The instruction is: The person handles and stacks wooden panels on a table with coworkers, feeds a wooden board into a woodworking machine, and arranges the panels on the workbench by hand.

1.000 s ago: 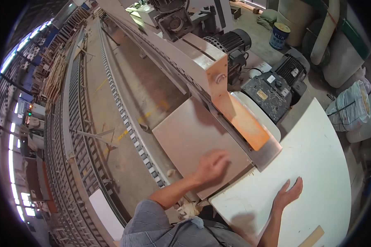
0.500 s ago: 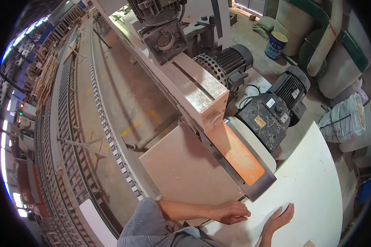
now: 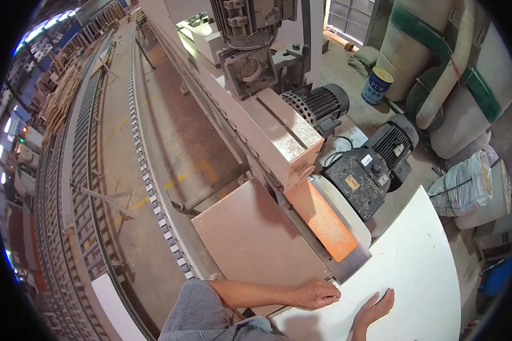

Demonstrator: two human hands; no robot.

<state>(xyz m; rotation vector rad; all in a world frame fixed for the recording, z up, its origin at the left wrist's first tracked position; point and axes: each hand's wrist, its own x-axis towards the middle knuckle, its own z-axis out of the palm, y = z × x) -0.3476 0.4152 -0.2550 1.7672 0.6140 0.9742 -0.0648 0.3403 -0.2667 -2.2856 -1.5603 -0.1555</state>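
Note:
My left hand is at the lower middle, over the edge where the brown board meets the white panel. Its fingers are curled together, and whether anything is inside them is hidden. To its right, my right hand is over the white panel with its fingers and thumb apart, holding nothing. Just above both hands lies the end of the machine's metal rail, with an orange plate on it.
A machine with a motor stands at the top middle. A black motor sits right of it. Farther back are a blue can and a tied white sack. Roller conveyors run along the left.
My left hand has moved from over the brown board down and right, toward my right hand. My right hand has moved lower and slightly left. The view has shifted.

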